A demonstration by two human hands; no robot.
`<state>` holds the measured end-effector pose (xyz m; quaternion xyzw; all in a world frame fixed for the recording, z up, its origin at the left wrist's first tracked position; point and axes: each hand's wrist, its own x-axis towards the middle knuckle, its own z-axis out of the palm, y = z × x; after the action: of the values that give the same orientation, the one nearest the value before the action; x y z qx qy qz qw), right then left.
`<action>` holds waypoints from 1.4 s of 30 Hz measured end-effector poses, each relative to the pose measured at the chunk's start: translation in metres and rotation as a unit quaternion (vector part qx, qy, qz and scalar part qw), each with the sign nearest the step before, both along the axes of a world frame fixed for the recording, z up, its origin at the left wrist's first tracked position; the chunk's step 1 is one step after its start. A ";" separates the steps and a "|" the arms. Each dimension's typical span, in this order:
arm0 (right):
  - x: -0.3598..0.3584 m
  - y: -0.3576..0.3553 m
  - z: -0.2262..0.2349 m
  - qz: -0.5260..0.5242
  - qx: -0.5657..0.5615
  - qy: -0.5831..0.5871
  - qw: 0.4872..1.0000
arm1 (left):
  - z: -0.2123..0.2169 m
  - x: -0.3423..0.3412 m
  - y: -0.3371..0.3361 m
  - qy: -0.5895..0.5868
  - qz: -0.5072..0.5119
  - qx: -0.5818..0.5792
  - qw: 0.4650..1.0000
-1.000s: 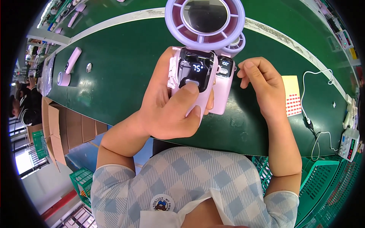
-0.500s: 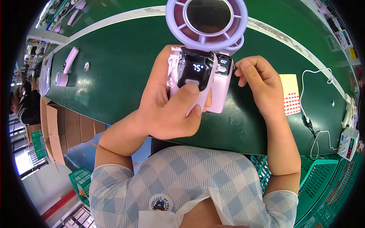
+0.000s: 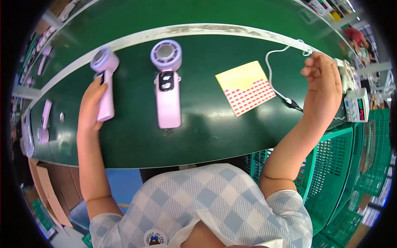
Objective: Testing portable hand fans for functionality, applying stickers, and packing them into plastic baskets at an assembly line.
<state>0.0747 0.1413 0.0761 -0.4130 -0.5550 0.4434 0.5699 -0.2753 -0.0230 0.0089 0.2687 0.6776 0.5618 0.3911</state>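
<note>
Left grip (image 3: 92,102) is wrapped around a pink-and-purple handheld fan (image 3: 107,97) at the frame's left; right grip (image 3: 323,84), fingers loosely curled, looks empty at upper right. A second fan (image 3: 168,105) lies on the desk (image 3: 202,144), left of upper centre.

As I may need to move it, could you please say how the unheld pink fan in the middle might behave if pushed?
The pink fan would probably stay stiff, as its casing looks like hard plastic. Its smooth surface might be slippery. Its boxy handle suggests sliding rather than rolling.
</note>
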 end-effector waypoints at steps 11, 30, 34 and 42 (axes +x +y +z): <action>0.084 0.143 -0.067 -0.149 -0.123 -0.306 0.932 | 0.008 0.009 -0.012 0.289 0.032 -0.106 0.951; 0.187 0.264 -0.132 -0.152 -0.062 -0.628 0.761 | 0.012 0.118 0.047 0.423 -0.130 -0.118 0.889; 0.166 0.249 -0.131 -0.140 -0.027 -0.628 0.765 | 0.015 0.106 0.049 0.269 -0.224 -0.168 0.921; 0.155 0.218 -0.100 -0.068 -0.125 0.114 0.983 | 0.017 0.096 0.038 -0.139 -0.202 0.161 0.956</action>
<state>0.2294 0.3591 -0.0243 -0.4645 -0.3973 0.5136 0.6022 -0.1794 0.0149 0.0261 0.3787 0.4486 0.6046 0.5383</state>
